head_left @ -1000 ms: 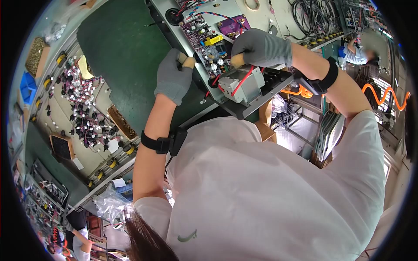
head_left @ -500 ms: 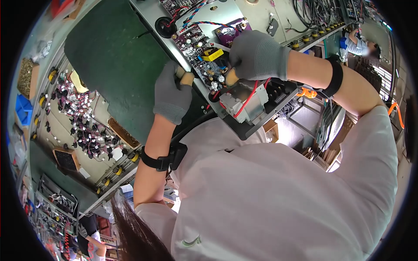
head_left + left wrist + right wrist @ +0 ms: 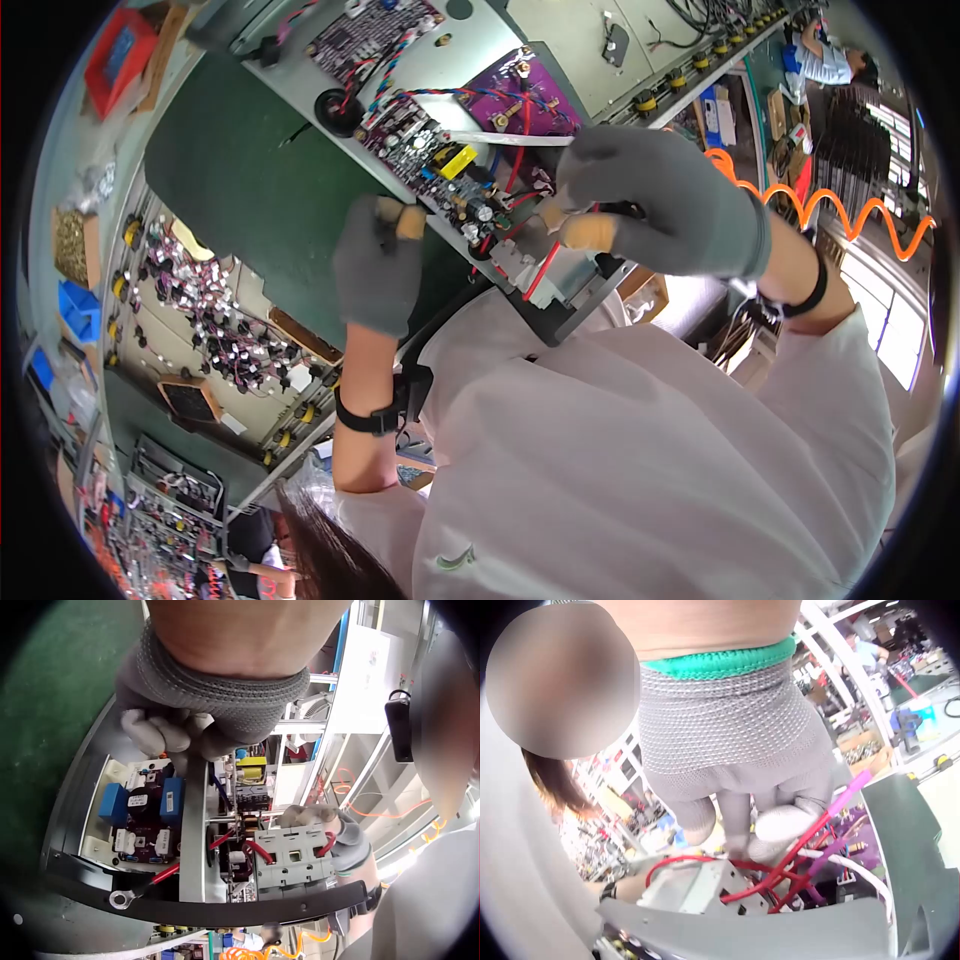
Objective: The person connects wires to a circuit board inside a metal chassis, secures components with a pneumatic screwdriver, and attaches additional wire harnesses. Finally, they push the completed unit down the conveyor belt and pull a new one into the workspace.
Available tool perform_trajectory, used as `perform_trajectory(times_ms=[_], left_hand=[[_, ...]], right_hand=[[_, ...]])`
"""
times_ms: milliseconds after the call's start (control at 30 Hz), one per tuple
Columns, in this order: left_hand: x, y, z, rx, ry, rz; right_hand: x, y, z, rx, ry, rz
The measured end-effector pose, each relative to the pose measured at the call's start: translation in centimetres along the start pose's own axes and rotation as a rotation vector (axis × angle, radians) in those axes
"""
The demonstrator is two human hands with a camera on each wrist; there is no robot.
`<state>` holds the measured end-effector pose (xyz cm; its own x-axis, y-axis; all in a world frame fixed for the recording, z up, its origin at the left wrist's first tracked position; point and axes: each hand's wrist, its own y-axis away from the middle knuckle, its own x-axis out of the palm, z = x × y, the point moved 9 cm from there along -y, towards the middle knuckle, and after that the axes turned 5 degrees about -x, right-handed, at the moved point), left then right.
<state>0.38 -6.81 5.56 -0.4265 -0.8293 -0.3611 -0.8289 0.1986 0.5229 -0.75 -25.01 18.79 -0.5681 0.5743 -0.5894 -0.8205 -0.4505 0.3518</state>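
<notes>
A metal chassis [image 3: 300,110] holds a crowded circuit board [image 3: 405,135], a purple circuit board [image 3: 520,95] and a pale grey terminal block [image 3: 296,866] with red wires. My left hand [image 3: 378,265], in a grey glove with tan fingertips, grips the chassis's side edge. In the left wrist view its curled fingers [image 3: 154,735] lie at the upright metal divider. My gloved right hand [image 3: 670,205] is over the terminal block, thumb and fingers pinching a red wire [image 3: 543,272]. In the right wrist view its fingertips [image 3: 769,844] reach down among red wires; the pinch itself is partly hidden.
A dark green mat [image 3: 260,165] lies left of the chassis. Beyond it is a heap of small wired connectors [image 3: 225,310], with a blue bin [image 3: 80,312] and a red bin [image 3: 120,65] farther off. An orange coiled hose [image 3: 820,205] hangs at right.
The right hand has moved from over the circuit board toward the terminal block, its thumb and fingers now at the red wire. The left hand stays at the chassis edge; the head view has shifted.
</notes>
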Motion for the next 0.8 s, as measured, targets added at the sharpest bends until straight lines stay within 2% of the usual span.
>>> perform_trajectory(times_ms=[33, 67, 100, 133, 200, 233, 333, 400, 500, 567, 600, 767, 800], left_hand=[[0.1, 0.5, -0.7, 0.004, -0.012, 0.012], [-1.1, 1.2, -2.2, 0.103, -0.13, -0.143], [-2.2, 2.1, -3.8, 0.204, -0.248, -0.299], [-2.4, 2.3, -4.6, 0.209, -0.262, -0.29], [-0.8, 4.3, -9.4, 0.666, -0.309, -0.135], [0.5, 4.7, -10.1, 0.751, -0.346, -0.029], [2.6, 5.1, -11.7, 0.766, -0.54, 0.051], [3.4, 4.1, -11.0, 0.605, -0.774, 0.072], [4.0, 4.0, -11.9, 0.637, -0.903, 0.071], [4.4, 3.6, -12.4, 0.624, -0.926, 0.091], [4.5, 3.7, -12.6, 0.642, -0.937, 0.084], [5.3, 4.2, -13.3, 0.71, -0.98, 0.103], [5.9, 3.5, -12.9, 0.631, -0.933, 0.202]], right_hand=[[-1.1, 0.8, 0.4, -0.057, -0.033, -0.17], [-1.5, 1.8, 0.3, -0.062, 0.031, -0.295], [-1.2, 2.4, -0.3, -0.057, 0.022, -0.307], [-1.6, 3.3, -0.6, -0.073, 0.137, -0.397], [-2.0, 5.0, -1.5, -0.083, 0.291, -0.529], [-2.0, 5.4, -2.1, -0.074, 0.277, -0.542], [-1.6, 6.5, -3.6, -0.065, 0.235, -0.599], [-1.4, 6.7, -4.4, -0.053, 0.173, -0.601], [-1.3, 6.8, -5.6, -0.061, 0.077, -0.624], [-1.1, 6.5, -5.7, -0.068, 0.058, -0.57], [-1.3, 6.6, -5.9, -0.119, 0.03, -0.646], [-0.8, 6.9, -6.8, -0.087, -0.048, -0.619], [-0.7, 7.0, -6.9, -0.092, -0.046, -0.623]])
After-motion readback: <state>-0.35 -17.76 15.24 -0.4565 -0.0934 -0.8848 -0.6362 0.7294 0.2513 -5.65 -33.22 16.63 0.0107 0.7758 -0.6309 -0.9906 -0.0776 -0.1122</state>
